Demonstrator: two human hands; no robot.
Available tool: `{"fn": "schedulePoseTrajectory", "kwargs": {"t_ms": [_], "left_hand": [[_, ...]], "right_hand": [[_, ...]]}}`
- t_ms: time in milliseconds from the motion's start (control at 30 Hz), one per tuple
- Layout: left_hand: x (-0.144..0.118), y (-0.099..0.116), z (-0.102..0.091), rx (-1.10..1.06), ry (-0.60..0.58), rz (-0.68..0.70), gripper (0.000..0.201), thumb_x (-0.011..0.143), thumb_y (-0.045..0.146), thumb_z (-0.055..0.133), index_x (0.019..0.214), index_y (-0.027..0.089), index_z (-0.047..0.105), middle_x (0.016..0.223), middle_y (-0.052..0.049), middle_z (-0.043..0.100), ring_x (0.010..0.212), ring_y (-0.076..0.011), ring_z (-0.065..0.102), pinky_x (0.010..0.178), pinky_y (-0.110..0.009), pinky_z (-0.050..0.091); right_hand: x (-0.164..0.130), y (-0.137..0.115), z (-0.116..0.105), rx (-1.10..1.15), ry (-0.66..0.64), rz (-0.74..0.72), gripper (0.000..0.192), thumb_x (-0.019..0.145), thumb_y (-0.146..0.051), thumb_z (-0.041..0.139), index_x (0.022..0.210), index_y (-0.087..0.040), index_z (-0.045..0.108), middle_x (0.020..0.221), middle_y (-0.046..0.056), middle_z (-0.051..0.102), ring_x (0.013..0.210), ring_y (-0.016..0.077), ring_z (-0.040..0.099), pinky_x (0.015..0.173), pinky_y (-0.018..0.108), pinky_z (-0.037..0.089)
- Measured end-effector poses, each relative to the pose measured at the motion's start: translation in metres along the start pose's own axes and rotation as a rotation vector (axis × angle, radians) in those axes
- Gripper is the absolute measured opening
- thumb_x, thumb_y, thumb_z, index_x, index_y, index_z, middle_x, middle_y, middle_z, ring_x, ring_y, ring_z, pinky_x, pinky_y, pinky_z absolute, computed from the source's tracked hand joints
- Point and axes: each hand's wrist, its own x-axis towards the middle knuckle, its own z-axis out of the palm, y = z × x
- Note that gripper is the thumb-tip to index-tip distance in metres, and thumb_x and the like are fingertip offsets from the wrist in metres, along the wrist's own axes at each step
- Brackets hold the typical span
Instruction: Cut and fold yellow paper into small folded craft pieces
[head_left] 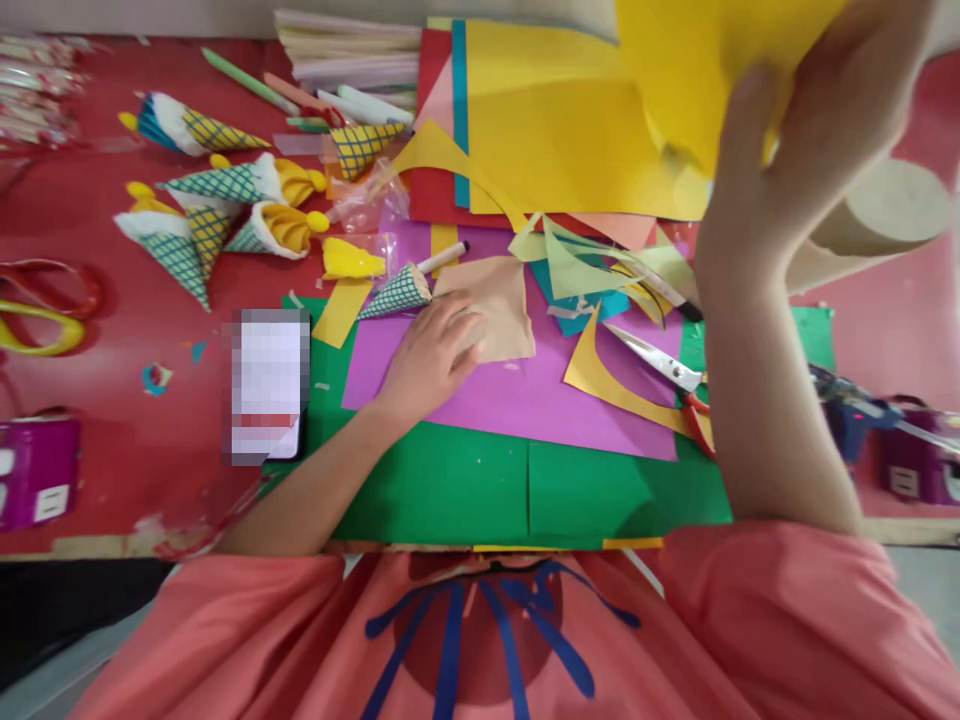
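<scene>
Over on the right, the right hand is up in the air, fingers and thumb pinching a big yellow paper sheet above the stack of coloured paper. Left hand lies flat, fingers together, pressing a tan paper piece onto the purple sheet. Looks like she's picking paper for the next cut, so I'd guess the steel scissors with red handles nearby come next. Red table is a mess: checkered paper cones, scraps, a phone.
</scene>
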Motion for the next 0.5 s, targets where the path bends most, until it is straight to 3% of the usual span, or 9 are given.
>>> {"fn": "schedulePoseTrajectory", "kwargs": {"t_ms": [100,167,267,400,500], "left_hand": [[-0.003,0.0,-0.002,-0.279,0.124,-0.068,0.039,0.097,0.041,0.036,0.127,0.02,0.052,0.13,-0.012,0.057,0.128,-0.0226,0.05,0.11,-0.043,0.039],[-0.005,0.002,-0.003,-0.446,0.206,-0.121,0.05,0.097,0.053,0.027,0.137,0.026,0.041,0.137,-0.01,0.053,0.131,-0.0218,0.048,0.108,-0.041,0.041],[-0.005,0.007,-0.007,-0.56,0.213,-0.198,0.066,0.092,0.067,0.016,0.145,0.03,0.025,0.143,-0.011,0.048,0.137,-0.0252,0.042,0.106,-0.043,0.043],[0.002,0.012,-0.012,-0.589,0.109,-0.274,0.067,0.089,0.06,0.043,0.144,0.026,0.027,0.138,-0.014,0.053,0.128,-0.0287,0.053,0.1,-0.044,0.049],[0.003,0.012,-0.015,-0.588,0.052,-0.269,0.06,0.09,0.046,0.048,0.142,0.023,0.03,0.133,-0.014,0.058,0.118,-0.0277,0.061,0.095,-0.044,0.053]], "right_hand": [[-0.062,-0.021,0.01,-0.015,-0.017,-0.048,0.025,0.094,-0.018,0.042,0.11,-0.02,0.062,0.122,0.007,0.067,0.12,0.0232,0.06,0.097,0.042,0.053],[-0.104,-0.031,0.022,-0.041,-0.032,-0.115,0.024,0.09,-0.015,0.048,0.109,-0.023,0.063,0.118,0.007,0.069,0.114,0.0242,0.063,0.091,0.042,0.056],[-0.15,-0.042,0.036,-0.091,-0.014,-0.271,0.027,0.087,-0.011,0.053,0.109,-0.024,0.062,0.117,0.009,0.07,0.11,0.0263,0.065,0.082,0.042,0.058],[-0.174,-0.045,0.038,-0.082,-0.142,-0.348,0.03,0.087,-0.01,0.054,0.115,-0.021,0.058,0.12,0.012,0.068,0.112,0.0265,0.064,0.084,0.042,0.058],[-0.179,-0.031,0.028,-0.11,-0.112,-0.219,0.039,0.084,-0.009,0.055,0.122,-0.018,0.055,0.12,0.016,0.066,0.113,0.0301,0.063,0.088,0.048,0.057]]}}
